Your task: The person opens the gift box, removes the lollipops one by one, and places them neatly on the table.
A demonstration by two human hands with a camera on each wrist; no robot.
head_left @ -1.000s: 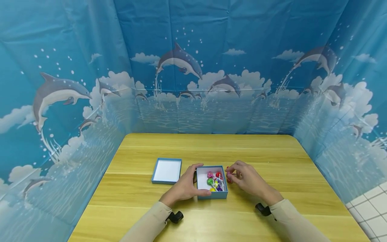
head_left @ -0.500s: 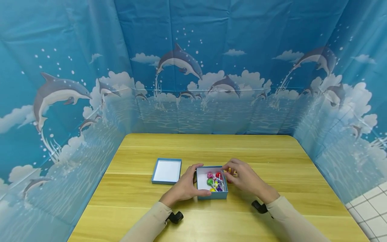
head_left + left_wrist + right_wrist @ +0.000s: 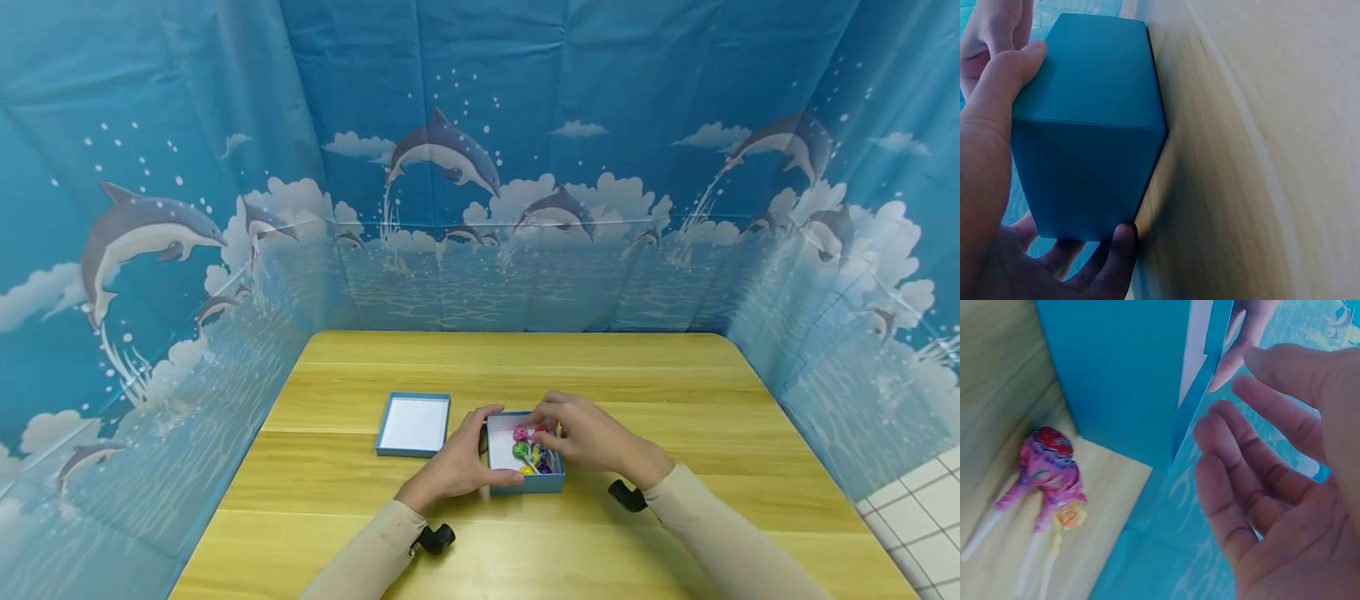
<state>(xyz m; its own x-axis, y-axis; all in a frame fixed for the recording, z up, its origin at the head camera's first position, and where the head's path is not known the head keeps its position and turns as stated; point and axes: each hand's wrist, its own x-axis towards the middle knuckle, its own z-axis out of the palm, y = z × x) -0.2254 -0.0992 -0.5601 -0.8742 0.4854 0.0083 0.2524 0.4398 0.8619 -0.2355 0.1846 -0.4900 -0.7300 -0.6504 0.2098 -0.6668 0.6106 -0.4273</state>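
Note:
My left hand (image 3: 457,462) grips a blue box (image 3: 527,485) with a white inside, thumb at its near side and fingers at its far side. In the left wrist view, that thumb lies on the box's blue wall (image 3: 1094,69). The box contains several wrapped lollipops, among them a pink one (image 3: 521,433), a green one (image 3: 521,450) and a yellow one (image 3: 527,471). My right hand (image 3: 592,433) reaches over the box's right side, fingertips close to the pink lollipop. In the right wrist view, its fingers (image 3: 1216,487) are loosely bent, and nothing shows between them and the thumb.
The box's lid (image 3: 414,423) lies inside up, left of the box on the wooden table (image 3: 337,517). Right of the box, two pink-wrapped lollipops (image 3: 1050,462) and a yellow one (image 3: 1069,515) lie on the table. A dolphin-print curtain (image 3: 480,275) encloses the table.
My right hand has moved left, from the lollipops beside the box, past its right rim, to over the lollipops inside. My left hand and the box have stayed in place.

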